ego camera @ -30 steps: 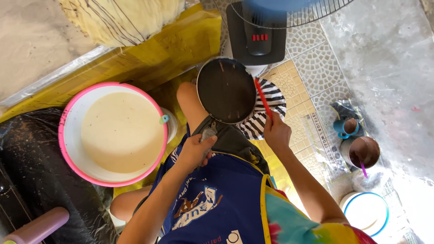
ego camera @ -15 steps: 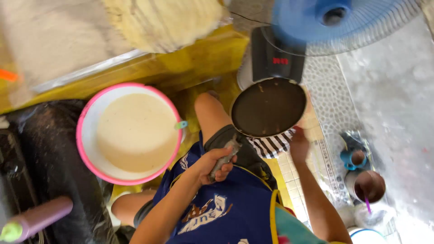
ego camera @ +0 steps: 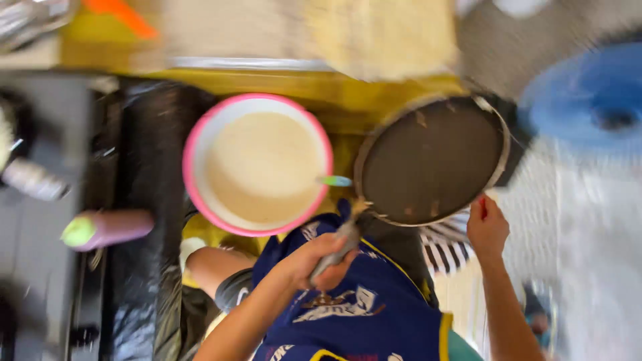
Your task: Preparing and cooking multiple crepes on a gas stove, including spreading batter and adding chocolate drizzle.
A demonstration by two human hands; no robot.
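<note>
From your head camera, the dark round pan (ego camera: pixel 433 160) now sits further right and nearer the pink-rimmed bowl (ego camera: pixel 257 164) than it did half a second ago, and the whole frame is smeared, so both your head and the pan have been moving. A second ago the pan hung over the striped cloth (ego camera: pixel 449 249); now it is held above and left of it, its rim close beside the bowl's rim, though you cannot tell whether they touch.

Your left hand (ego camera: pixel 321 257) has its grip closed around the pan handle (ego camera: pixel 341 244), carrying the pan. Your right hand (ego camera: pixel 487 227) rests at the pan's lower right edge, with something red at the fingertips; whether it grips anything is too blurred to tell.

The bowl holds pale, creamy batter nearly to the brim, with a green-tipped utensil handle (ego camera: pixel 334 180) poking over its right rim. The pan looks empty apart from a few browned flecks. A blue fan (ego camera: pixel 588 107) blurs at right.
</note>
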